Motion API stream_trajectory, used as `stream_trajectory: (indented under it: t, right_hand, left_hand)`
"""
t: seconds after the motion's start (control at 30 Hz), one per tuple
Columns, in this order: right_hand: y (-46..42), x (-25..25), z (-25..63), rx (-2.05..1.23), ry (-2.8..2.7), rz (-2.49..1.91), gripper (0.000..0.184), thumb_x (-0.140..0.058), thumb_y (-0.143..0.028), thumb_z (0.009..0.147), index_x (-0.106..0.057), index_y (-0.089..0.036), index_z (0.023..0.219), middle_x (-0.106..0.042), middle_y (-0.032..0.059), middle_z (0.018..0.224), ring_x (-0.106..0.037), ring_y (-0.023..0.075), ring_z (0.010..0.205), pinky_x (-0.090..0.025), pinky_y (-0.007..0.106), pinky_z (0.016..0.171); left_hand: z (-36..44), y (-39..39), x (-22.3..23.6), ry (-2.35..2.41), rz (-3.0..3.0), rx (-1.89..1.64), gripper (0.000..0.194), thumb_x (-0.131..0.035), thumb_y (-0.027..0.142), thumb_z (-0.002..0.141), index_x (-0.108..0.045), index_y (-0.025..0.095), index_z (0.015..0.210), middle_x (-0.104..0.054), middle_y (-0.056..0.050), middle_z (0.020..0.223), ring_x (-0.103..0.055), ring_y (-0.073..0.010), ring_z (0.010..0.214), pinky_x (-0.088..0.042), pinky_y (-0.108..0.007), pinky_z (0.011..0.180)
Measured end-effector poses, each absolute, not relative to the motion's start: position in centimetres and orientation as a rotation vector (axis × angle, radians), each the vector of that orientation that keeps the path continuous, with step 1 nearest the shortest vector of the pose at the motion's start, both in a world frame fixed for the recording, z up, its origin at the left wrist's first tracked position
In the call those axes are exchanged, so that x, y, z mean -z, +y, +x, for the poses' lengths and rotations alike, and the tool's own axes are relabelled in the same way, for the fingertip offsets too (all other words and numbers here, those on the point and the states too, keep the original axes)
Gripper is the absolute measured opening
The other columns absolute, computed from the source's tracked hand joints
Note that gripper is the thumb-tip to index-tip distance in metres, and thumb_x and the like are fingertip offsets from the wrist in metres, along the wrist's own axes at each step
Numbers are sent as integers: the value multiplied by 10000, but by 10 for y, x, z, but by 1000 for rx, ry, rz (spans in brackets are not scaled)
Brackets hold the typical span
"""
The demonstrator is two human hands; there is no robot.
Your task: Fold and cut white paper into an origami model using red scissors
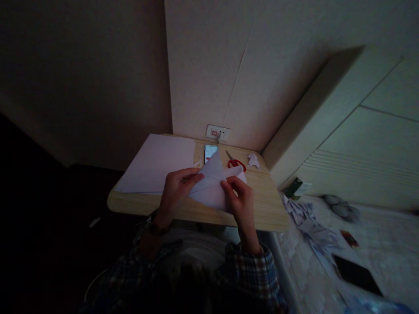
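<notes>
A partly folded sheet of white paper (211, 187) is held up over the front of the small wooden table, one pointed corner rising toward the wall. My left hand (178, 187) pinches its left edge between thumb and fingers. On the right side, my right hand (238, 196) grips the paper with thumb and forefinger. Behind the paper lies a lit phone (210, 151), partly covered by the raised corner. Red-handled scissors (236, 163) rest just beyond my right hand, and a small folded paper figure (253, 160) sits to their right.
Large white sheets (157, 161) cover the left of the wooden table (262, 213). A wall socket (218, 132) with a plug is behind the phone. To the right, a bed (294, 257) bears crumpled paper pieces (314, 226) and a dark flat tablet-like object (356, 274).
</notes>
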State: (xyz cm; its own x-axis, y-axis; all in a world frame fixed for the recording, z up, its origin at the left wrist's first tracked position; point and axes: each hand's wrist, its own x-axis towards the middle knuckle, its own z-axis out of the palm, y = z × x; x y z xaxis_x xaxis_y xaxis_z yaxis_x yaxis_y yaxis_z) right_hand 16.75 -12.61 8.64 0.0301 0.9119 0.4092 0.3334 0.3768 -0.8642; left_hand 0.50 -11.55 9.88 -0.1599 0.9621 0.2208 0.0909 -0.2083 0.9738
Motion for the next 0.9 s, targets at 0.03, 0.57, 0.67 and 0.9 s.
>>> stream_trajectory:
  t: [0.03,0.57,0.67,0.9]
  right_hand:
    - [-126,-86,168,-650,-1536,-1173,231,-555,-307,826,-570,-184,631,-541,-23,584,-491,131,586,-363,248,573]
    - [-126,-82,171,-615,-1729,-1145,216,-553,-302,851,-595,-186,674,-572,-13,625,-520,132,601,-398,237,578]
    - [-125,-82,171,-611,-1743,-1134,209,-553,-293,857,-599,-185,684,-581,-13,635,-523,130,603,-398,235,580]
    - [-123,-80,171,-586,-1779,-1128,213,-554,-290,853,-614,-190,674,-586,-4,632,-526,137,603,-404,244,578]
  left_hand:
    - [5,-116,-100,1255,1335,-1469,182,-695,309,653,-731,148,730,-734,-20,771,-639,-175,712,-499,-255,666]
    - [0,-110,-105,1225,1310,-1574,208,-710,355,668,-677,164,741,-704,-17,748,-648,-167,734,-519,-257,691]
    - [0,-111,-107,1211,1265,-1601,160,-721,302,653,-672,169,725,-701,-2,719,-647,-152,710,-517,-238,674]
    - [1,-109,-105,1201,1244,-1659,184,-716,309,656,-657,161,747,-701,-11,753,-659,-168,748,-527,-262,723]
